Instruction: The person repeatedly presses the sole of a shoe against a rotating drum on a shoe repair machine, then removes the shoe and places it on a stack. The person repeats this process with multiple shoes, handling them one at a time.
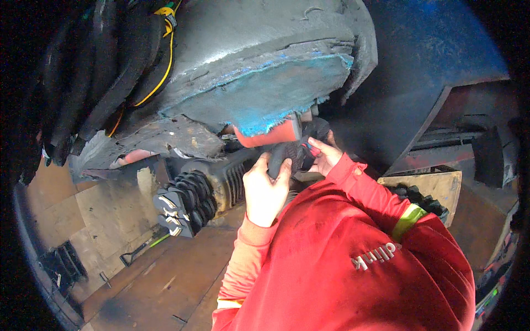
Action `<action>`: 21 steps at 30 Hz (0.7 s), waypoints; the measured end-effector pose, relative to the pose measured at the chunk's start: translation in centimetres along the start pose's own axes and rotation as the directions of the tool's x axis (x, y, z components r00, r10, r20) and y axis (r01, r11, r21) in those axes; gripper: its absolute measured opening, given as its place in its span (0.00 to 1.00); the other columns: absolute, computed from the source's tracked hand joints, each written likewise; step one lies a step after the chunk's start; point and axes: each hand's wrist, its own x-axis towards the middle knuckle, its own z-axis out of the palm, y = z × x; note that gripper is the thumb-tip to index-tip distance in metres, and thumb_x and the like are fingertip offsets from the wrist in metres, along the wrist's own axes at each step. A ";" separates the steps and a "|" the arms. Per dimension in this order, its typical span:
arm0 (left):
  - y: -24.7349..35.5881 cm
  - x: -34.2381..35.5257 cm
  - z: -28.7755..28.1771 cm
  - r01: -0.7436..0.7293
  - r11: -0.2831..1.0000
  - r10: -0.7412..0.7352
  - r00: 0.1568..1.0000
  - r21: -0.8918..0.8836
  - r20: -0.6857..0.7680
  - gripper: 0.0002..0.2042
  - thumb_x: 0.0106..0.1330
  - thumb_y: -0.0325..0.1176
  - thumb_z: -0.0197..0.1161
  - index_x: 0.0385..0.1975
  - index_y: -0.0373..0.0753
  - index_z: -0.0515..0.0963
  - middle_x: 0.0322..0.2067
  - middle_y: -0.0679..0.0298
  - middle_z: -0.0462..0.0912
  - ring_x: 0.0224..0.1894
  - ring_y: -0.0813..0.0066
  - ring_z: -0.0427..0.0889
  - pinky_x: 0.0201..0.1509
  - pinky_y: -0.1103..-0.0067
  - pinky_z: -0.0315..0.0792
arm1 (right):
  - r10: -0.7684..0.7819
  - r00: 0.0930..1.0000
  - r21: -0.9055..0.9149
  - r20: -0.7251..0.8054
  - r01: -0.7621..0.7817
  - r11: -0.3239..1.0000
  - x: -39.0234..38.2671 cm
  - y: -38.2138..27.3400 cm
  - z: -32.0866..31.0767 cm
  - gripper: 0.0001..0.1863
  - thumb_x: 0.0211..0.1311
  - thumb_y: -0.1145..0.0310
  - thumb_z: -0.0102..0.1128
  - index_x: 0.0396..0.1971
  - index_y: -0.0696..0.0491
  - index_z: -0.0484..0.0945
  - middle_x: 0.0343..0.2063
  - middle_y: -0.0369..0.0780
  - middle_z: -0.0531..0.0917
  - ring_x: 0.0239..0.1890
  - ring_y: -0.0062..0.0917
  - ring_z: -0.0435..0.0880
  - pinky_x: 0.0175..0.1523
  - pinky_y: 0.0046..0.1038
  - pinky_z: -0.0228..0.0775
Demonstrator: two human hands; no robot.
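Near the middle of the view, my left hand (266, 186) grips a curved black piece (284, 158) with a textured surface, thumb on one side and fingers on the other. It looks like a shoe sole, but its full shape is hidden. Close by on the right, my right hand (326, 157) is closed on a small red thing (313, 148) pinched between thumb and fingers; its kind is too small to tell. The red thing is up against the dark piece. Just above both hands is an orange-red roller (270, 134), partly covered by a ragged blue cloth (276, 91).
A large grey machine hood (254, 33) overhangs my hands. Left of them stands a row of black soles (185, 201). Black strips (105, 71) hang at upper left beside a yellow cable (164, 77). A cardboard box (450, 190) holding dark pieces stands to the right.
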 end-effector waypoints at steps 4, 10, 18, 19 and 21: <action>-0.4 -0.3 -0.5 -0.001 0.985 -0.015 0.996 -0.173 -0.089 0.13 0.63 0.31 0.67 0.41 0.29 0.80 0.27 0.50 0.85 0.25 0.68 0.85 0.32 0.73 0.77 | 0.018 0.997 -0.040 0.081 -0.014 0.999 0.0 -0.1 0.6 0.22 0.67 0.60 0.63 0.58 0.49 0.74 0.55 0.40 0.79 0.59 0.35 0.78 0.61 0.55 0.70; -2.8 -1.8 -2.1 -0.158 0.971 0.154 0.987 -0.180 -0.040 0.16 0.62 0.30 0.69 0.47 0.31 0.78 0.32 0.55 0.86 0.33 0.75 0.85 0.42 0.77 0.77 | -0.264 0.963 0.049 0.052 0.261 0.964 -0.2 1.8 1.0 0.42 0.66 0.75 0.61 0.72 0.30 0.49 0.58 0.45 0.74 0.58 0.39 0.77 0.60 0.55 0.72; -7.0 -3.0 -2.2 -0.307 0.929 0.315 0.949 -0.207 0.005 0.22 0.61 0.35 0.73 0.50 0.29 0.77 0.37 0.50 0.85 0.39 0.62 0.87 0.46 0.73 0.79 | -0.520 0.852 0.080 0.061 0.515 0.853 1.4 4.4 -0.4 0.64 0.61 0.86 0.58 0.69 0.09 0.23 0.61 0.47 0.66 0.59 0.44 0.74 0.59 0.63 0.70; -7.1 -2.7 -2.4 -0.354 0.928 0.352 0.935 -0.114 -0.035 0.22 0.61 0.35 0.73 0.50 0.29 0.77 0.37 0.48 0.85 0.39 0.59 0.88 0.46 0.72 0.79 | -0.479 0.875 0.088 0.072 0.473 0.877 1.8 4.6 -0.2 0.63 0.62 0.85 0.59 0.69 0.10 0.23 0.61 0.47 0.67 0.59 0.43 0.75 0.59 0.62 0.70; -6.9 -2.2 -2.8 -0.387 0.921 0.382 0.921 -0.054 -0.082 0.20 0.62 0.35 0.71 0.48 0.28 0.78 0.38 0.44 0.85 0.41 0.49 0.87 0.45 0.68 0.80 | -0.393 0.915 0.092 0.087 0.386 0.918 2.7 4.8 0.4 0.63 0.62 0.83 0.59 0.70 0.12 0.23 0.59 0.46 0.69 0.58 0.43 0.76 0.58 0.62 0.69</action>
